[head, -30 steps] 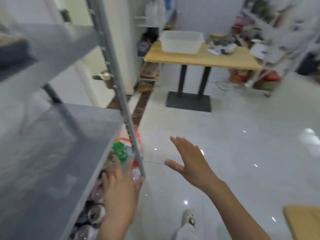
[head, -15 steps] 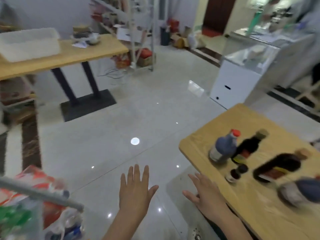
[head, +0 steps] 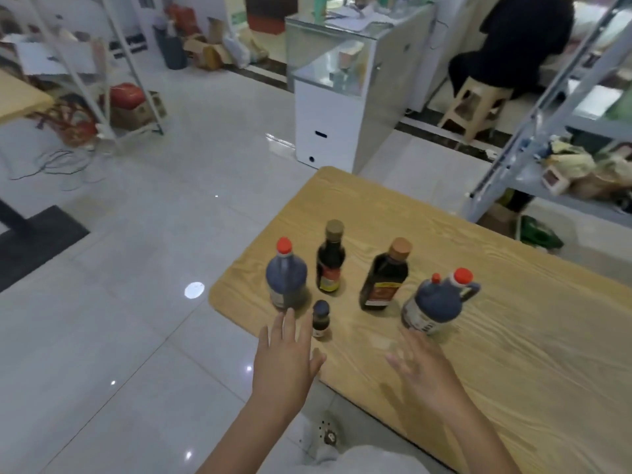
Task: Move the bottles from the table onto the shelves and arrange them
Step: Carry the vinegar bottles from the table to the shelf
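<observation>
Several dark bottles stand on a wooden table (head: 513,319). A round red-capped bottle (head: 286,276) is at the left, a slim dark bottle (head: 330,260) behind it, a tiny bottle (head: 320,319) in front. Further right are a brown-capped bottle (head: 384,277) and a handled jug (head: 436,304) with red caps. My left hand (head: 285,366) hovers with straight fingers just in front of the round bottle and the tiny one, holding nothing. Fingers spread, my right hand (head: 422,369) floats over the table just short of the jug, empty.
A grey metal shelf unit (head: 561,107) with packets stands at the right behind the table. A white glass-topped cabinet (head: 328,97) is beyond the table. A person sits on a stool (head: 477,104) at the back. Another rack (head: 113,80) and cables stand left.
The view has swung from the shelf rack on the left to the table of bottles. Both empty hands have moved forward, up to the bottles.
</observation>
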A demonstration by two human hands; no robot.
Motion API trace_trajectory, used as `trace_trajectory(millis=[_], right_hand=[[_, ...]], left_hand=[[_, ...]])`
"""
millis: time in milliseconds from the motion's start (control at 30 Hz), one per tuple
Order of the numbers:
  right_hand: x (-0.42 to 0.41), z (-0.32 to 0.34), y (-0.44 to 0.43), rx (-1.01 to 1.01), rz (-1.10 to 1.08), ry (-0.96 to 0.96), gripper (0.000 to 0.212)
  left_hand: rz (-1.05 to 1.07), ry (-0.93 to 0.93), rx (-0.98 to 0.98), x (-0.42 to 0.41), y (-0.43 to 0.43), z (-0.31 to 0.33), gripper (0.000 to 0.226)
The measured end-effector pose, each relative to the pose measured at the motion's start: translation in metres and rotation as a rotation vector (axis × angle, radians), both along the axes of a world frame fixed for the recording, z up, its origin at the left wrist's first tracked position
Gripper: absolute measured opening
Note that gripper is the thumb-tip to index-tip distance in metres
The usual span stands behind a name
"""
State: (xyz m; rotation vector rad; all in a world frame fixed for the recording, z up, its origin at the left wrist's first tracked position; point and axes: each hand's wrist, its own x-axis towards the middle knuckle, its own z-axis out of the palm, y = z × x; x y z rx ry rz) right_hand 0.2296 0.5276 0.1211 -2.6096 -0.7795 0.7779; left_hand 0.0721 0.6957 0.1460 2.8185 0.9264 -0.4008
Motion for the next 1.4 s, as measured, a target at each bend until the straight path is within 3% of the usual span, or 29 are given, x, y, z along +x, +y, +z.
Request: trace_trajectory(millis=[167, 267, 333, 433, 567, 767, 867, 933, 1100, 1233, 1400], right_hand=[[0.055, -0.001, -0.026, 0.103, -0.279, -0.049, 0.062], [0.078, 0.004, -0.032, 0.207, -0.462, -0.123, 0.062], [0.09, 0.004, -0.035, 0.318, -0.515, -0.138, 0.071], [0.105, 0.006, -0.033, 0.461, -0.499, -0.119, 0.079], [0.114, 0.005, -0.025, 0.601, -0.398, -0.11, 0.054], [0.122, -0.002, -0.025, 0.564, -0.476, -0.013, 0.029], [0.117, -0.008, -0.027, 0.674, -0.548, 0.078, 0.014], [0.11, -0.009, -0.028, 0.786, -0.605, 0.149, 0.017], [0.091, -0.007, -0.029, 0.886, -0.709, 0.12, 0.022], [0.085, 0.001, -0.028, 0.91, -0.797, 0.157, 0.014], [0.074, 0.024, -0.026, 0.872, -0.776, 0.178, 0.019]], left_hand=[[-0.057, -0.216, -0.13, 0.073, -0.005, 0.005, 0.08], [0.115, -0.411, -0.561, 0.119, -0.004, 0.008, 0.09], [0.212, -0.48, -0.707, 0.147, -0.001, 0.007, 0.095], [0.21, -0.534, -0.716, 0.175, 0.001, 0.004, 0.092], [0.217, -0.557, -0.73, 0.195, 0.002, 0.0, 0.069], [0.213, -0.538, -0.641, 0.201, 0.003, -0.008, 0.062], [0.19, -0.52, -0.601, 0.196, 0.001, -0.011, 0.06], [0.145, -0.505, -0.544, 0.19, -0.004, -0.011, 0.058], [0.053, -0.462, -0.477, 0.184, -0.006, -0.005, 0.053], [0.207, -0.619, -0.661, 0.169, 0.0, 0.008, 0.046], [0.382, -0.809, -0.958, 0.131, 0.008, 0.036, 0.033]])
